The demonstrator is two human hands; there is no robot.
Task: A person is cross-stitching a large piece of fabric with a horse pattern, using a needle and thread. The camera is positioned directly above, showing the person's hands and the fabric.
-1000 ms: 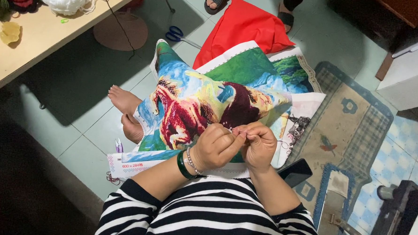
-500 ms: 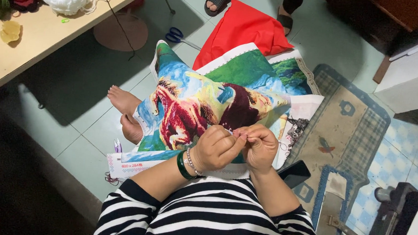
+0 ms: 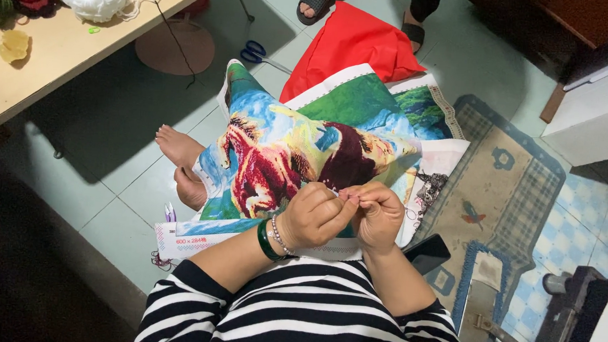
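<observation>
Head view looks straight down on a seated person whose left hand and right hand meet fingertip to fingertip over the near edge of a large embroidered canvas spread across the lap. Both hands are pinched shut on something fine between them, probably a needle or thread, though it is too small to make out. The canvas, with its coloured horses, lies away from the hands toward the far side, its long axis running from the near left corner up to the far right, and its white border hangs just below the left wrist with its green bangle. Neither hand is nearer; they touch. Open floor lies to the left by the bare feet; a patterned rug and a dark phone crowd the right.
</observation>
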